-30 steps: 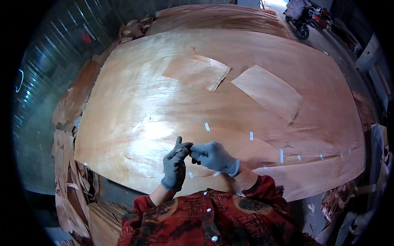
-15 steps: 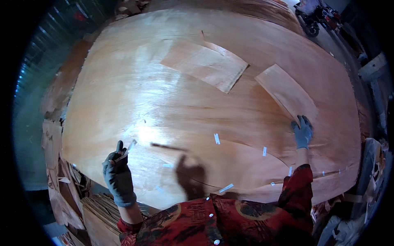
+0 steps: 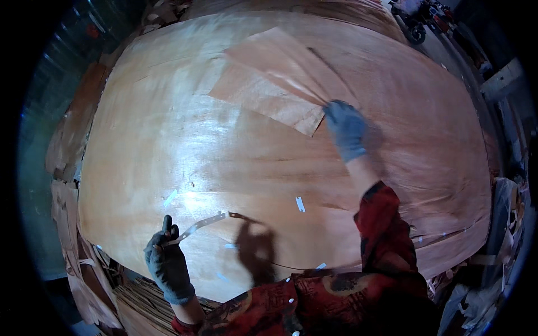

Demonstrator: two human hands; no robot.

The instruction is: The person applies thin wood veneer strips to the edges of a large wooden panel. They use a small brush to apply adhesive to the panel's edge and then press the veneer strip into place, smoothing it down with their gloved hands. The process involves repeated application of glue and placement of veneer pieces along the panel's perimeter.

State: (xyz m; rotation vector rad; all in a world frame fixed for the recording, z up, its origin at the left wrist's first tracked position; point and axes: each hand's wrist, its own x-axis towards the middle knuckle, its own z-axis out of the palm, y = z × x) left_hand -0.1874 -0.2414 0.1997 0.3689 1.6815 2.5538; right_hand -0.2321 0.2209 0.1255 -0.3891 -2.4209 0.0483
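Right grip (image 3: 346, 130), gray-gloved, pinches the near end of a loose veneer piece (image 3: 274, 53), which overlaps a second piece (image 3: 252, 96) on the far half of the broad wooden sheet (image 3: 263, 168). Left grip (image 3: 168, 270) pinches a perforated tape strip (image 3: 203, 224) over the sheet's near left part. The sheet's middle stretches between them; its right edge runs well apart from either. Torn veneer (image 3: 81, 120) lines its left edge; a motorcycle (image 3: 416, 35) stands beyond its far right corner.

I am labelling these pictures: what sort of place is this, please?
Probably a wood-veneer workshop, judging by the broad wood sheet, the short white tape pieces on it, and the thin wood scraps at its left.
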